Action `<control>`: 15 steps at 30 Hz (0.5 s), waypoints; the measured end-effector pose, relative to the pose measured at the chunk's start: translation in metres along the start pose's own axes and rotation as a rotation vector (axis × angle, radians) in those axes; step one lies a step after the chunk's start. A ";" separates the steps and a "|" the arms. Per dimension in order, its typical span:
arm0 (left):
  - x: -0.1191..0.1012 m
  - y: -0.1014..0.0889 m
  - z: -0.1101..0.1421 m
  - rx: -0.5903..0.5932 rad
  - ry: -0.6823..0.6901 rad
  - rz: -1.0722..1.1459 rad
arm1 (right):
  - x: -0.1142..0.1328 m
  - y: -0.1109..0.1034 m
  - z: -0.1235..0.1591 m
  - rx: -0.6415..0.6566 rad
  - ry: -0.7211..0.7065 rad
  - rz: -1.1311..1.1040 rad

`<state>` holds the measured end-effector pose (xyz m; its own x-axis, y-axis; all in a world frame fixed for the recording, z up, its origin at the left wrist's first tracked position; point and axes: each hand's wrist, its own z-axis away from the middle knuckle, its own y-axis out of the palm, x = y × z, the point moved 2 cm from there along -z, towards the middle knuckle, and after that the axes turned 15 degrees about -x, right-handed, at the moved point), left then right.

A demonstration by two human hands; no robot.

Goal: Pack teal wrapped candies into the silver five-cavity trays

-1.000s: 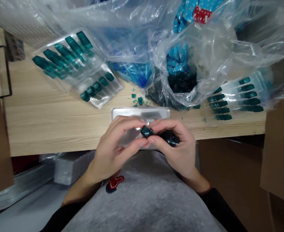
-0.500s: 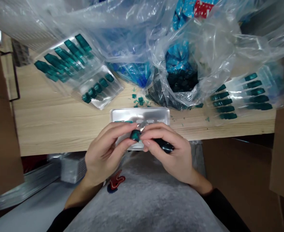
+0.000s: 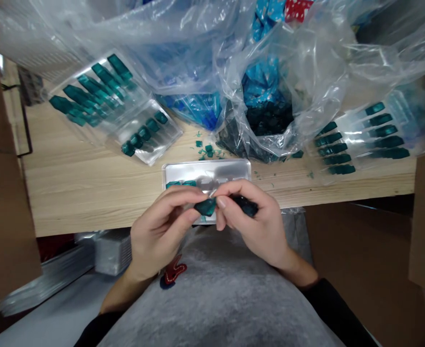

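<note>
Between thumb and fingertips, my left hand (image 3: pixel 165 224) pinches a dark green, translucent faceted piece (image 3: pixel 205 207). The fingertips of my right hand (image 3: pixel 257 224) touch that piece's right end. Tucked in the curl of my right hand are dark, glossy pieces (image 3: pixel 247 206); how many cannot be made out. Both hands are just above a clear plastic tray (image 3: pixel 207 168) near the table's front edge. Two green pieces (image 3: pixel 188 183) show in the tray's left part, while my hands hide much of its front.
On the left, an opened clear tray (image 3: pixel 150 154) holds several green pieces; another filled tray (image 3: pixel 357 140) lies right. Behind stand a plastic bag of dark pieces (image 3: pixel 268 119) and a bag with blue contents (image 3: pixel 194 108). Green scraps (image 3: pixel 208 150) litter the wooden table (image 3: pixel 85 193).
The green piece has turned between my fingers, showing a longer, pointed side instead of a squarish face. My left hand has dropped slightly, uncovering more of the two pieces in the tray.
</note>
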<state>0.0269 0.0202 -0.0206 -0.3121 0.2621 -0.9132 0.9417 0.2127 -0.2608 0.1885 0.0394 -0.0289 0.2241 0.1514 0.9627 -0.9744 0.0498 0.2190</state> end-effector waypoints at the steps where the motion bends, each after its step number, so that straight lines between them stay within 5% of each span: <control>1: 0.001 0.000 0.000 -0.043 -0.035 0.024 | -0.001 0.001 -0.001 0.021 0.092 -0.086; 6: 0.002 0.005 0.003 -0.188 -0.006 0.046 | -0.003 0.007 0.000 0.132 0.278 -0.102; 12: 0.008 0.004 0.001 -0.293 -0.080 0.128 | 0.000 0.001 0.004 0.212 0.096 0.061; 15: 0.012 -0.008 -0.008 -0.253 0.172 -0.128 | 0.000 -0.021 0.001 0.077 0.022 0.223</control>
<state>0.0149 0.0289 -0.0274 -0.4633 0.3687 -0.8059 0.8390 0.4754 -0.2648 0.2094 0.0376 -0.0335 0.0030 0.1719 0.9851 -0.9980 -0.0622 0.0139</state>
